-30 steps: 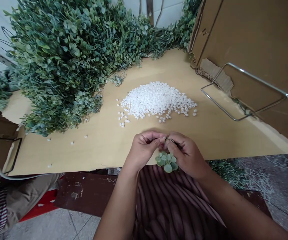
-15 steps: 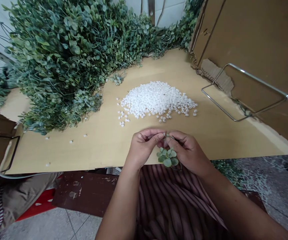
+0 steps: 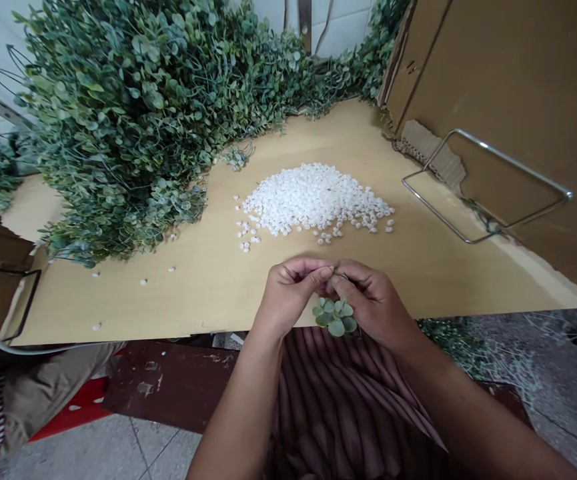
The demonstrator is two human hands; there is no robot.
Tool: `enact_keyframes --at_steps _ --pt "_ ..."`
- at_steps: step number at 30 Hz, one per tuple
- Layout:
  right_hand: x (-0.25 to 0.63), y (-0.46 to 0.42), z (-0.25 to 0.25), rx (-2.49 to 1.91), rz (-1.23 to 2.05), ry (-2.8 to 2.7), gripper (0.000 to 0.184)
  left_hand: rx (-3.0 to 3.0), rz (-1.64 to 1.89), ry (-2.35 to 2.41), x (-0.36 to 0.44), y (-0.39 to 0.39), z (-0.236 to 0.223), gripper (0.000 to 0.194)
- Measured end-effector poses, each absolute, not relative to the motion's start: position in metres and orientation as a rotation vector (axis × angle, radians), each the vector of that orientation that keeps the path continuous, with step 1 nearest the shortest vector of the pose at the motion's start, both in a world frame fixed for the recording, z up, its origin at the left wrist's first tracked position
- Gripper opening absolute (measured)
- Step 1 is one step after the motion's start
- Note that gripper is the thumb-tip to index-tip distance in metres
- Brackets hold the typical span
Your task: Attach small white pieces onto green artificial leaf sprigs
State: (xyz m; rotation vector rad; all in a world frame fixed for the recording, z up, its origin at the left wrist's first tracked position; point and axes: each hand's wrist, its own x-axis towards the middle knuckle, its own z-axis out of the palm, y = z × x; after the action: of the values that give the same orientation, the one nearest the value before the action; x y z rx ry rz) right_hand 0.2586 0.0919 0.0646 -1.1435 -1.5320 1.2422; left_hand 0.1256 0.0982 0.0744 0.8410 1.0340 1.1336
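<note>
My right hand is closed in a pinch on the stem of a small artificial leaf sprig, whose round green leaves hang below the fingers. My left hand meets it fingertip to fingertip, its thumb and forefinger pressed together at the stem end. Whatever sits between the left fingertips is too small and covered to make out now. Both hands are over the front edge of the cardboard-topped table. Just beyond them lies a heap of small white plastic beads.
A big mound of artificial greenery covers the back left. At the right stands a cardboard box wall with a bent metal wire frame before it. A few loose white pieces are scattered leftward. Another person's leg shows at lower left.
The fingertips have closed tighter together, covering the small pale bit that showed at the left thumb. The hands stay almost in place, and the leaf sprig has turned slightly.
</note>
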Motion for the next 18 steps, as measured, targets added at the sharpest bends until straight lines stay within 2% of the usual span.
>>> enact_keyframes --at_steps 5,18 --pt "0.2590 0.0908 0.0668 -1.183 1.371 -1.461 0.034 0.819 1.118 1.040 0.1211 0.0985 0.0731 0.027" --pt "0.2578 0.0918 0.0642 -1.234 1.267 -1.534 0.032 0.823 1.091 1.018 0.1230 0.1007 0.0788 0.025"
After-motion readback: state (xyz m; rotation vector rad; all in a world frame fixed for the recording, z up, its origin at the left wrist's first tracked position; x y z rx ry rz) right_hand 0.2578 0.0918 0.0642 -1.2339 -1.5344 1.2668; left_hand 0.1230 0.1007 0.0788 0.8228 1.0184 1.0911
